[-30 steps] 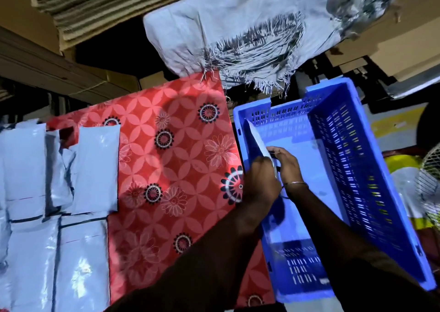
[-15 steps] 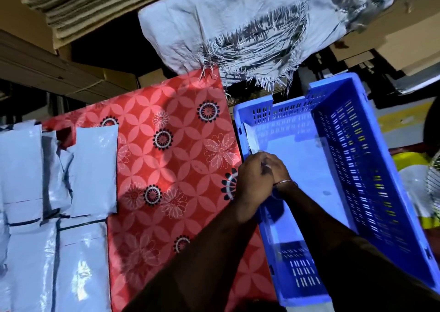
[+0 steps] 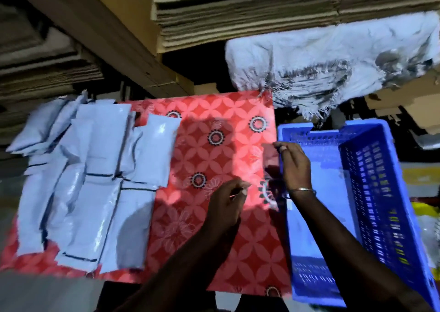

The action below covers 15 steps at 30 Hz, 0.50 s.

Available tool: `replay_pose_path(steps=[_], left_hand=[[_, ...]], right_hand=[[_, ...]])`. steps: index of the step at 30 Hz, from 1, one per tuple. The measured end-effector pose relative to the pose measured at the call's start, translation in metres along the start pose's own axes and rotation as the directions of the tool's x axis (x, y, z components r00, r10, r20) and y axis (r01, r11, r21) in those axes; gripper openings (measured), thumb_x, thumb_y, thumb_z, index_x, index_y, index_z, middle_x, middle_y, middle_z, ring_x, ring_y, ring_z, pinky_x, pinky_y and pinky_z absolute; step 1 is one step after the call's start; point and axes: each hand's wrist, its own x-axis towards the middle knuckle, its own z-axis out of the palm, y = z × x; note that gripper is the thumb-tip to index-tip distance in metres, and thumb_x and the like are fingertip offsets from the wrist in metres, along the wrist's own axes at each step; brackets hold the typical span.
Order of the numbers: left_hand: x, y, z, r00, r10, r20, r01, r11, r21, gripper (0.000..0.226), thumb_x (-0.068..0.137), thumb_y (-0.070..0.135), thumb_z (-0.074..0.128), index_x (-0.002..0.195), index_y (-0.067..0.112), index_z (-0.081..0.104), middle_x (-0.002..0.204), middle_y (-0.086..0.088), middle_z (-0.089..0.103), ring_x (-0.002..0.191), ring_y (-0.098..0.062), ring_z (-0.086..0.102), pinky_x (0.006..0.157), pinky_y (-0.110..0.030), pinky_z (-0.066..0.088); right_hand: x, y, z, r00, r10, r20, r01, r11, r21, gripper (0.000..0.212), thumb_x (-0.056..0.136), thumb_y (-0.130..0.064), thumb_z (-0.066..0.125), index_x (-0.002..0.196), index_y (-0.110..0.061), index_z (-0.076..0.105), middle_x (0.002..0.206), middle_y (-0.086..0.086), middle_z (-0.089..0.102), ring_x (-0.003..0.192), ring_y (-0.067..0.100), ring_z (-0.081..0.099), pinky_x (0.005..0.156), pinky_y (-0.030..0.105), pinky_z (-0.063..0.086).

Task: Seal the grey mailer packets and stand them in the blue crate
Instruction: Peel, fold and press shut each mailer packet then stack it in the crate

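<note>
packets [image 3: 92, 183] are lying in a heap at nine o'clock on the red-patterned surface [image 3: 214, 159], well apart from the blue crate [image 3: 371, 192] at three o'clock. we are seeing no packet clearly inside the crate; blur hides its near wall. we are holding our left hand [image 3: 228, 202] loosely curled and empty, our right hand [image 3: 295, 166] at the crate's rim, grip unclear. we are judging most of the work as left.

Grey mailer packets [image 3: 90, 183] piled overlapping on left of red floral worktop [image 3: 214, 159]; blue crate [image 3: 371, 192] at right. Left hand [image 3: 226, 204] over worktop, fingers loosely curled, right hand [image 3: 294, 166] at crate's left wall. Frame blurred; grip unclear.
</note>
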Motion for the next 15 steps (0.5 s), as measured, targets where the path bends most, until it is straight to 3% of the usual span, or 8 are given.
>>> replay_pose_path(steps=[4,7,9,12,15], left_hand=[[-0.032,-0.014,-0.088,0.992,-0.041,-0.121,0.039,0.999,-0.021,0.024,0.087,0.035,0.063,0.105,0.025,0.075,0.099,-0.001,0.077,0.089,-0.012,0.069,0.076,-0.024,0.052],[-0.057,-0.026,-0.159,0.977,-0.030,-0.213,0.036,0.999,0.022,0.023,0.089,0.028,0.062,0.107,0.023,0.075,0.102,0.006,0.077,0.098,-0.009,0.071,0.083,-0.027,0.055],[-0.073,-0.040,-0.202,0.958,-0.050,-0.283,0.057,0.998,0.015,0.018,0.092,0.024,0.063,0.105,0.026,0.075,0.102,0.010,0.076,0.098,-0.010,0.071,0.082,-0.031,0.056],[-0.095,-0.065,-0.258,0.902,-0.167,-0.398,0.124,0.984,-0.131,0.016,0.098,0.014,0.065,0.101,0.025,0.076,0.094,0.004,0.076,0.082,-0.016,0.067,0.074,-0.033,0.051],[-0.111,-0.086,-0.299,0.862,-0.193,-0.469,0.100,0.971,-0.216,0.011,0.094,0.019,0.067,0.100,0.022,0.076,0.087,0.000,0.074,0.072,-0.012,0.063,0.070,-0.029,0.047]], right_hand=[[-0.039,-0.059,0.060,0.971,-0.087,0.223,0.079,0.996,0.046,0.026,0.100,-0.020,0.046,0.100,-0.019,0.072,0.095,-0.006,0.070,0.092,0.011,0.063,0.083,0.030,0.049],[-0.075,-0.086,0.117,0.933,-0.090,0.347,0.064,0.994,0.087,0.024,0.100,-0.015,0.052,0.097,-0.027,0.073,0.085,-0.016,0.070,0.081,0.000,0.062,0.076,0.024,0.048],[-0.099,-0.098,0.155,0.898,-0.079,0.432,0.038,0.994,0.103,0.021,0.098,-0.015,0.054,0.096,-0.021,0.074,0.085,-0.019,0.072,0.079,-0.001,0.063,0.076,0.025,0.049],[-0.130,-0.111,0.213,0.833,-0.083,0.546,0.043,0.995,0.085,0.018,0.093,-0.021,0.054,0.096,-0.025,0.072,0.082,-0.010,0.074,0.076,0.002,0.066,0.073,0.027,0.052],[-0.151,-0.122,0.262,0.805,-0.015,0.593,-0.039,0.996,0.078,0.015,0.084,-0.029,0.063,0.092,-0.022,0.073,0.076,0.003,0.073,0.069,0.008,0.065,0.065,0.023,0.047]])
